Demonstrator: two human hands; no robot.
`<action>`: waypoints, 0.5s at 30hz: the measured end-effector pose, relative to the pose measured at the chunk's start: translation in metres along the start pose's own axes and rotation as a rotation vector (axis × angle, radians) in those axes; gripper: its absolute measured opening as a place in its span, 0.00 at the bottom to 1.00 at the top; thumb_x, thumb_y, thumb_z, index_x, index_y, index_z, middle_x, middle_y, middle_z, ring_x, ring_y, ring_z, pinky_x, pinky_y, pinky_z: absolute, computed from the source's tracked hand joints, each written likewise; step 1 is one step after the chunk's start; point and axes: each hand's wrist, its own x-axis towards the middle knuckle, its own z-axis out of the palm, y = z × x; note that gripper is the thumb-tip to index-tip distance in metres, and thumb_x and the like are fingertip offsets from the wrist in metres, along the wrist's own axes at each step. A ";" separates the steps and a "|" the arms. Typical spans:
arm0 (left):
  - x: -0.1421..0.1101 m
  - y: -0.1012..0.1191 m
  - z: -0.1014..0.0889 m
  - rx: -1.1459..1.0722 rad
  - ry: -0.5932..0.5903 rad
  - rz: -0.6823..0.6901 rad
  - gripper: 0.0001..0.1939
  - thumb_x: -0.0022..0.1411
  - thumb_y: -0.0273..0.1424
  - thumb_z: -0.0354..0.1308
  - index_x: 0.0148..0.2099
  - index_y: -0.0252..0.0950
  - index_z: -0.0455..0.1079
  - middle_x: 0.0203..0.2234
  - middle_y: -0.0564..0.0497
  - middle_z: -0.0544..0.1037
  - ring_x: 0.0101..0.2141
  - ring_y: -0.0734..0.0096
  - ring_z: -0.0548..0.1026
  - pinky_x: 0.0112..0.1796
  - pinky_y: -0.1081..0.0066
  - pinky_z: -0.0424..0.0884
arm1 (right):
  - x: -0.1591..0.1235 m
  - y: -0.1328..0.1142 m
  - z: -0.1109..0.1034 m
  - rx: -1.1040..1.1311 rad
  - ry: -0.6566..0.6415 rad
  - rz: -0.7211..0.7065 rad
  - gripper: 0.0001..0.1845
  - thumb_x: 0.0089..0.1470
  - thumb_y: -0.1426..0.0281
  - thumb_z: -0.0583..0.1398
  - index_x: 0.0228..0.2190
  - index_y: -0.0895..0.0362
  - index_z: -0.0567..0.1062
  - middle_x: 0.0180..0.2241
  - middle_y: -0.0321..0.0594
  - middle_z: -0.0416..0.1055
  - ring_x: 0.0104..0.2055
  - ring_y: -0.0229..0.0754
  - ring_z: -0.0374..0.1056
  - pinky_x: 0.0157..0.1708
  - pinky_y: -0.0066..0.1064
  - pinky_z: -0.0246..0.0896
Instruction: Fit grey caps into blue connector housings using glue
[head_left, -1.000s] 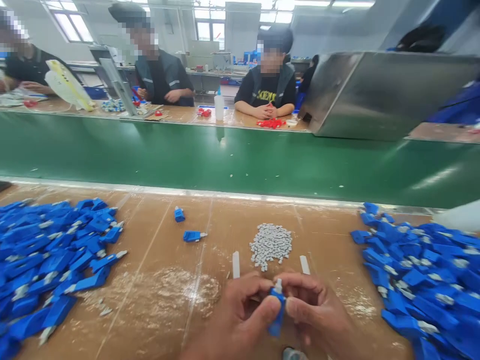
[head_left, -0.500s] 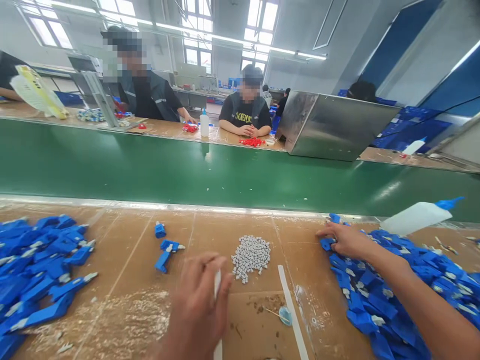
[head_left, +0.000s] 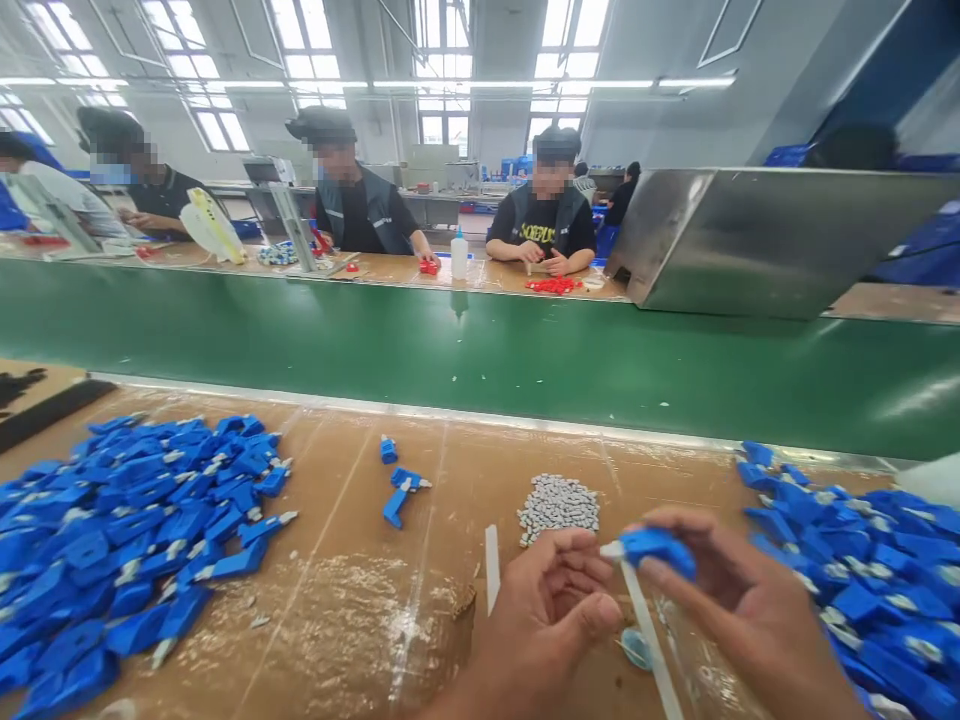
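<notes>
One blue piece (head_left: 654,550) is sitting pinched in my right hand (head_left: 750,605), lower right of frame; my left hand (head_left: 536,605) is hovering open near its white tip (head_left: 612,551). I'm judging this mid-handling, calling for steady alignment.

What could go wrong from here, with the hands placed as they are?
The right hand alone seems to hold the blue piece, while the left hand is open near its pale tip; it could slip. The left fingers look close to the loose grey bits and might scatter them. The right forearm could nudge the right-hand blue pile.
</notes>
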 end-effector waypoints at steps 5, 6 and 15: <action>-0.002 -0.003 -0.002 -0.091 -0.009 0.056 0.29 0.56 0.48 0.76 0.53 0.36 0.76 0.39 0.45 0.80 0.31 0.74 0.73 0.29 0.75 0.70 | -0.045 0.004 0.057 0.224 0.029 0.071 0.20 0.53 0.52 0.75 0.44 0.49 0.83 0.44 0.43 0.86 0.46 0.50 0.83 0.49 0.32 0.80; -0.003 -0.002 -0.003 -0.077 0.008 0.062 0.28 0.57 0.48 0.75 0.51 0.35 0.76 0.38 0.46 0.79 0.29 0.76 0.72 0.28 0.76 0.69 | -0.047 0.008 0.059 0.210 0.047 0.055 0.19 0.54 0.53 0.74 0.44 0.48 0.83 0.45 0.42 0.86 0.47 0.49 0.83 0.49 0.30 0.80; -0.005 -0.003 -0.014 0.079 0.085 -0.015 0.25 0.63 0.52 0.68 0.43 0.34 0.72 0.25 0.56 0.72 0.24 0.79 0.66 0.27 0.77 0.64 | -0.073 0.020 0.017 -0.044 -0.254 -0.033 0.21 0.60 0.60 0.71 0.55 0.42 0.82 0.37 0.38 0.80 0.31 0.44 0.76 0.33 0.32 0.76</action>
